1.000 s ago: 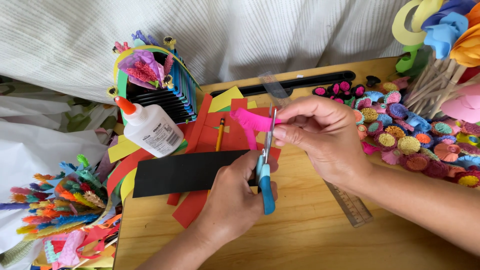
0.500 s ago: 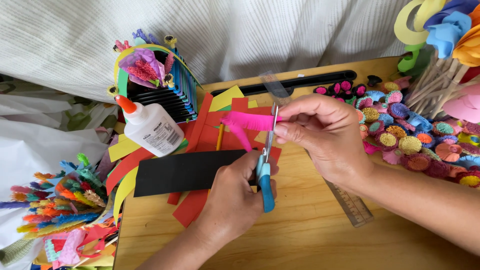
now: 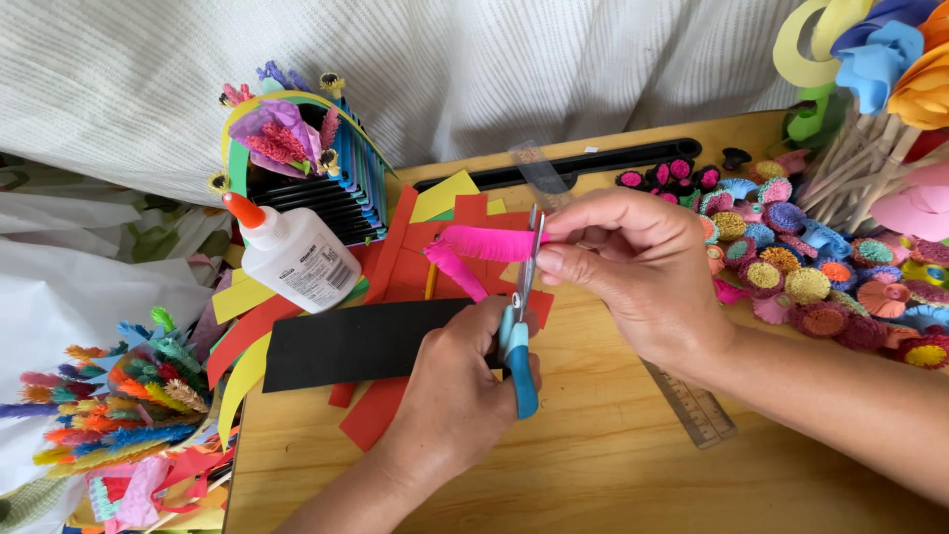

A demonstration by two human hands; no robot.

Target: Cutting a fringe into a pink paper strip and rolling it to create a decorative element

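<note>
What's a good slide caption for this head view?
Left hand snips pink paper strip with scissors; right hand holds it.

Single head-worn view, looking steeply down and forward from the person's own position onto a wooden table [image 3: 593, 465]. Close range: both forearms enter from the bottom edge, left hand [image 3: 465, 386] and right hand [image 3: 643, 267] near frame centre. Far edge of view ends at a white striped cloth [image 3: 474, 69]. No second view to compare.
</note>
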